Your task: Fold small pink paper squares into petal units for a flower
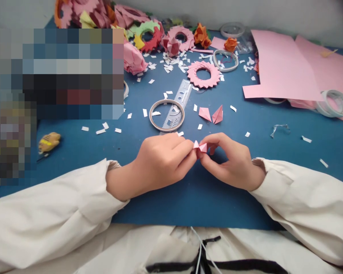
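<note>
A small folded pink paper piece (202, 147) is pinched between both hands above the blue table's front half. My left hand (167, 158) is closed with its thumb and forefinger on the piece's left side. On its right side, the thumb and forefinger of my right hand (228, 161) grip it; the fingers hide part of the folds. Just beyond the hands lie two more folded pink paper pieces, one kite-shaped (205, 113) and one pointed (217, 115). A roll of tape (151, 121) rests over a clear plastic ruler (183, 93) beyond my left hand.
Pink folded-paper ring (193, 78), orange paper flowers (201, 35) and a multicoloured ring (154, 45) lie toward the back. Large pink sheets (282, 68) and tape rolls (328, 110) are at right. White paper scraps (168, 68) are scattered about. A yellow-brown toy-like object (49, 142) lies left.
</note>
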Available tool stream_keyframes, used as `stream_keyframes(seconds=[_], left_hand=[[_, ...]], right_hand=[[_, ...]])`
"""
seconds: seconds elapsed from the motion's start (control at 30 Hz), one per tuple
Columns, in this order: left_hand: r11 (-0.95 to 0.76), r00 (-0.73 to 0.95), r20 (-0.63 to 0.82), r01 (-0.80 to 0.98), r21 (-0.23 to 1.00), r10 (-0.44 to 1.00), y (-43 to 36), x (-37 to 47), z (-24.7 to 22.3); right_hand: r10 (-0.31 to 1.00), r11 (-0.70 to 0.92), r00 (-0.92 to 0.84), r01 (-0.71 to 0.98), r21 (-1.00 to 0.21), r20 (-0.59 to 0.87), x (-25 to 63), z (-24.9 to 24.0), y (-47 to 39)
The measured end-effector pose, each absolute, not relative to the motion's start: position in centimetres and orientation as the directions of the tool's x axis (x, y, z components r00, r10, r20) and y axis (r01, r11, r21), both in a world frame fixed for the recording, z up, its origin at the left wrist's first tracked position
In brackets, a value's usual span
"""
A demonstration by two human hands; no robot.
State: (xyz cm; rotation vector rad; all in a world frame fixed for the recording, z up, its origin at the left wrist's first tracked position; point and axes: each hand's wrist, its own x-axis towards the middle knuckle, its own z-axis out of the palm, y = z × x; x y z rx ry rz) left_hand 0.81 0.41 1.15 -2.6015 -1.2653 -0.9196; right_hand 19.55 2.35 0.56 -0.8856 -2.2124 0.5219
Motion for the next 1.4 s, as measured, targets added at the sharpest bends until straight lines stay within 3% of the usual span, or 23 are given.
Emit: stream_keyframes(seconds=[0.13,0.3,0.37,0.47,0.57,0.67,0.83,1.0,1.1,1.27,1.4], left_hand=[[-0.583,0.399,0.487,0.747,0.320,0.777,-0.3,1.4,1.5],[-0.379,0.346,0.184,0.666,0.642,0.920,-0.3,1.8,1.9],[-0.375,0.344,0.190,0.624,0.686,0.920,-0.1,1.9,1.9],[-0.443,0.306,0.320,0.614,0.653,0.897,0.0,1.8,1.6],[-0.564,0.333,0.472,0.634,0.529,0.817,0.0,1.7,1.3],[-0.623,0.370,0.535,0.650,0.436,0.760,0.0,1.8,1.0],[-0.599,0.368,0.518,0.692,0.403,0.772,0.1,2.0,0.9],[-0.504,0.311,0.432,0.729,0.462,0.846,-0.1,2.0,1.1],[-0.436,0.288,0.359,0.775,0.457,0.888,-0.2,2.0,1.1],[-0.502,0.293,0.473,0.762,0.409,0.831,-0.1,1.8,0.9],[-0.495,0.265,0.470,0.725,0.479,0.842,0.1,1.8,1.1]], right_hand=[[0.680,0.733,-0.535,0.514,-0.446,0.502,19.5,0.4,2.3],[0.648,0.761,-0.544,0.489,-0.426,0.534,19.3,0.4,2.2],[0.631,0.775,-0.550,0.487,-0.403,0.547,19.4,0.4,2.2],[0.611,0.788,-0.563,0.503,-0.356,0.556,19.4,0.4,2.2],[0.593,0.799,-0.590,0.512,-0.314,0.548,19.5,0.3,2.2],[0.543,0.831,-0.628,0.495,-0.252,0.558,19.5,0.1,2.3],[0.519,0.839,-0.627,0.505,-0.204,0.582,19.4,0.0,2.4],[0.614,0.782,-0.574,0.533,-0.323,0.541,19.3,-0.1,2.4],[0.618,0.781,-0.587,0.535,-0.323,0.523,19.5,-0.4,2.6],[0.540,0.836,-0.654,0.488,-0.250,0.530,19.9,-0.6,3.2],[0.610,0.792,-0.657,0.491,-0.363,0.443,20.0,0.1,3.3]])
